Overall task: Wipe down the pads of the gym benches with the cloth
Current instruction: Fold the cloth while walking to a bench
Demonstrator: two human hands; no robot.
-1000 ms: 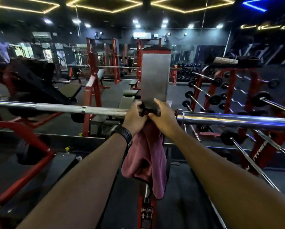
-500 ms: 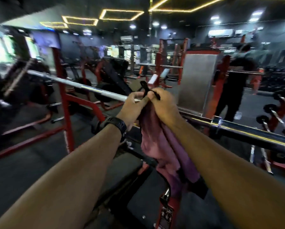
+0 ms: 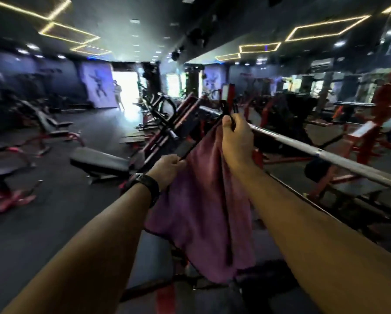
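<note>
Bench pad (image 3: 99, 160) at left lies well apart from everything we hold. Barbell (image 3: 326, 155) runs behind and right of the purple cloth (image 3: 203, 200), which hangs in the air between both arms. Right grip (image 3: 235, 137) pinches its upper black edge; left grip (image 3: 167, 167) pinches the edge lower down. We judge the loose hem may snag the barbell or slip free, since both pinches look shallow.

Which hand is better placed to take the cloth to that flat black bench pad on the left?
Left, probably. The left hand pinches the cloth by its edge and sits lower, nearer the bench pad; the right hand holds it higher, farther away.
</note>
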